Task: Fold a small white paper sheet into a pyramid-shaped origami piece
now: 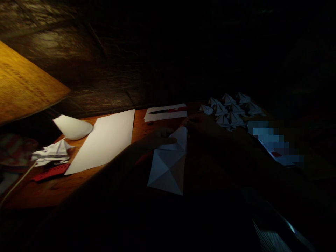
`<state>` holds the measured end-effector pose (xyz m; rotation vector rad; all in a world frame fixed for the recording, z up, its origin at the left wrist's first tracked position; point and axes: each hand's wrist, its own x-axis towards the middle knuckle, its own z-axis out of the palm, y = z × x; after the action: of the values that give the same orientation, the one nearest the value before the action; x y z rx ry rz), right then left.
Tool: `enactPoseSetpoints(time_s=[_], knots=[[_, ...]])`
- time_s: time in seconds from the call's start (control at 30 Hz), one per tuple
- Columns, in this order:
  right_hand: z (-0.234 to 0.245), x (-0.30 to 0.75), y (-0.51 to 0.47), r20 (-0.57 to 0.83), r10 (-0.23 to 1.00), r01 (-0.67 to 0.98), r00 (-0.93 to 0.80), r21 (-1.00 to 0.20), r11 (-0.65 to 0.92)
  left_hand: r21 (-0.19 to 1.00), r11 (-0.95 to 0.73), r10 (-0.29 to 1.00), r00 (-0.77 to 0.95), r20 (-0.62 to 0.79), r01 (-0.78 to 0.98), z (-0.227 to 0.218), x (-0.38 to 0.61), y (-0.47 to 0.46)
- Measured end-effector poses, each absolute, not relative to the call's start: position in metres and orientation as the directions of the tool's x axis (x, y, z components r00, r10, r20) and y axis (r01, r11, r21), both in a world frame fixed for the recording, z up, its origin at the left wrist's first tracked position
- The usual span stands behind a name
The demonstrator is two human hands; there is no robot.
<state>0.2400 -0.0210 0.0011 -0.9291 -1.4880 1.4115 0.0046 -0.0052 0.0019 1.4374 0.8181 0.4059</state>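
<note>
A creased strip of white paper (168,169) lies in front of me, with crossing diagonal folds in its near half and a fold at its far end. My left hand (163,135) is closed on the paper's left side, thumb across its top face. At the far right corner, the fingers of my right hand (195,123) are pinched together on the paper's edge. Deep shadow hides much of this hand and both forearms. Beyond my right hand stand several folded white paper figures (232,109), grouped in rows.
A large white sheet (105,141) lies on the wooden table (140,120) at left. Nearby are a curled paper (73,127), a crumpled paper piece (54,153) and a red strip (51,173). A knife (168,111) rests on stacked papers. A pixelated bright object (273,140) is at right.
</note>
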Motion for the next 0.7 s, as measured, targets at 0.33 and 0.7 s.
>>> enactPoseSetpoints(time_s=[0.33, 0.7], knots=[[-0.002, 0.241, -0.022, 0.067, 0.925, -0.071, -0.373, -0.997, 0.044, 0.968, 0.093, 0.702, 0.675, -0.229, 0.231, 0.012, 0.003, -0.014], [-0.002, 0.241, -0.023, 0.075, 0.921, -0.061, -0.381, -0.997, 0.056, 0.970, 0.113, 0.670, 0.704, -0.236, 0.217, -0.003, 0.004, -0.004]])
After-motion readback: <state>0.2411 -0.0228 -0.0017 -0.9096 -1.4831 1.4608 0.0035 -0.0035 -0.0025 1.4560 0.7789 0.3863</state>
